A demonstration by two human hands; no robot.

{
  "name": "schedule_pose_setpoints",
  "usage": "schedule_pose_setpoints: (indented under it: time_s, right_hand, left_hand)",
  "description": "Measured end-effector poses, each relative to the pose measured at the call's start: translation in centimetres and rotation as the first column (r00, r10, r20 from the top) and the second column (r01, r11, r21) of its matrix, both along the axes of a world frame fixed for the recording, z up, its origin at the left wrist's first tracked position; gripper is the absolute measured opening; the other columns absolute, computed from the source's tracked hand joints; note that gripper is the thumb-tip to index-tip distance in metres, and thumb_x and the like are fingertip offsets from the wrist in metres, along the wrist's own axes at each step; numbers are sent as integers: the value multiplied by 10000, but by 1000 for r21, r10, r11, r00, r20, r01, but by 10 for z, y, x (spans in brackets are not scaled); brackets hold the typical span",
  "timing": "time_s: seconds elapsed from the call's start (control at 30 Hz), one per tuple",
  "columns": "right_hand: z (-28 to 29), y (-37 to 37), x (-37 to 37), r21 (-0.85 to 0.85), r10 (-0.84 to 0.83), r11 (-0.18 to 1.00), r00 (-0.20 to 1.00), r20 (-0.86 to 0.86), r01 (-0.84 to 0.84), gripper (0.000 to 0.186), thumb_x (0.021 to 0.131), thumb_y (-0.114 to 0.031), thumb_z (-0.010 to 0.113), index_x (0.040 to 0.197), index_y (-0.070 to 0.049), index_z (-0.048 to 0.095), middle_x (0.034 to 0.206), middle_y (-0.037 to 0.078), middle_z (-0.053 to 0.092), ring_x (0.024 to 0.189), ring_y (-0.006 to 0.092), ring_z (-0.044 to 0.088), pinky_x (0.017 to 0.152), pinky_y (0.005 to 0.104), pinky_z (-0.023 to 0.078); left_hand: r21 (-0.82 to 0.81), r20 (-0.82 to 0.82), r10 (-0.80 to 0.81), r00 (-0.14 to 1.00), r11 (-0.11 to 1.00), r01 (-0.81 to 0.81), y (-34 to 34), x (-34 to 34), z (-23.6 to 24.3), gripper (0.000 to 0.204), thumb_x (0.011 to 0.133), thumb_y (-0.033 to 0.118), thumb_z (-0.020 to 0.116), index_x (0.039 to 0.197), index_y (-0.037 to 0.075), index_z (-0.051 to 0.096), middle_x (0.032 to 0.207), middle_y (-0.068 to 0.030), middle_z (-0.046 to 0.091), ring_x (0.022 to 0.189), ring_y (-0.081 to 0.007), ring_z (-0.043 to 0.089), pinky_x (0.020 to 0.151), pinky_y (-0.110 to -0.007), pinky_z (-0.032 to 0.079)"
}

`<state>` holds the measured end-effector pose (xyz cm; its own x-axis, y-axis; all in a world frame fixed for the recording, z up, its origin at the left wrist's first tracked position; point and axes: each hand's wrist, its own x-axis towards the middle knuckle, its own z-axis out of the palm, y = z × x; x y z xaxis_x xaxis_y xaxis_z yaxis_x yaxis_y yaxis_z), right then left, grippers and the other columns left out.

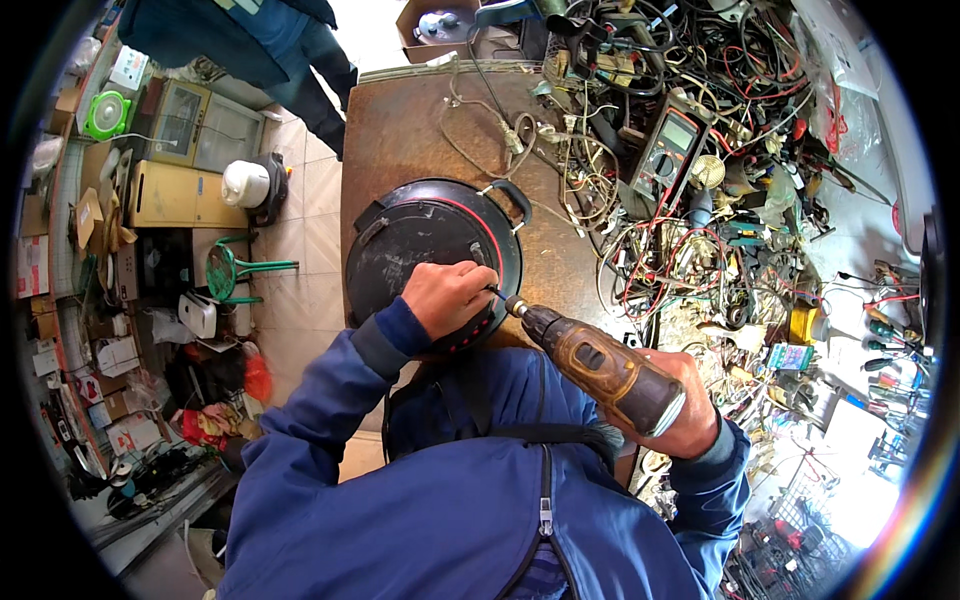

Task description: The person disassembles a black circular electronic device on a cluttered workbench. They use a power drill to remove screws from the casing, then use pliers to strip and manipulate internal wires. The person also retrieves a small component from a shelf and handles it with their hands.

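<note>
A round black appliance (400, 250) with a red band and a metal-and-black handle lies on a worn wooden table (410, 120). My left hand (450, 298) rests at its near right part with fingers curled together at a small dark piece by the drill's tip; what exactly they grip is hidden. My right hand (672, 398) is closed on the grip of a dirty yellow-brown cordless drill (595, 362), whose bit points left toward my left fingers and the appliance's rim.
Tangled cables (590, 190) and a multimeter (665, 155) fill the table's right, among dense tools and parts. A person's dark-clothed legs (320, 100) stand beyond. A green stool (222, 270), a white pot (245, 183) and cluttered shelves (115, 380) are at the left.
</note>
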<state>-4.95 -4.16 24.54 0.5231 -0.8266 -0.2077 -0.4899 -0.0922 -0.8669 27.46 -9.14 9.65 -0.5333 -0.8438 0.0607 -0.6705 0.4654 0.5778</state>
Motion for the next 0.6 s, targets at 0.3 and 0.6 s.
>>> schedule_pose_setpoints:
  time_s: [0.3, 0.6]
  right_hand:
    - [20, -13, 16, 43, 49, 998, 994, -100, -45, 285, 763, -185, 819, 966, -35, 684, 825, 132, 665, 713, 349, 690, 651, 405, 551]
    - [66, -49, 62, 24, 335, 926, 791, -513, -377, 511, 793, -471, 795, 878, -7, 600, 830, 191, 667, 725, 409, 679, 631, 493, 530]
  left_hand:
    - [-42, -34, -5, 999, 999, 3, 3, 5, -7, 123, 872, 185, 748, 984, 149, 713, 835, -57, 706, 700, -280, 707, 600, -396, 570]
    - [-58, -66, -31, 997, 998, 27, 0, 7, -8, 120, 870, 174, 749, 968, 145, 687, 795, -61, 685, 691, -286, 700, 588, -401, 557]
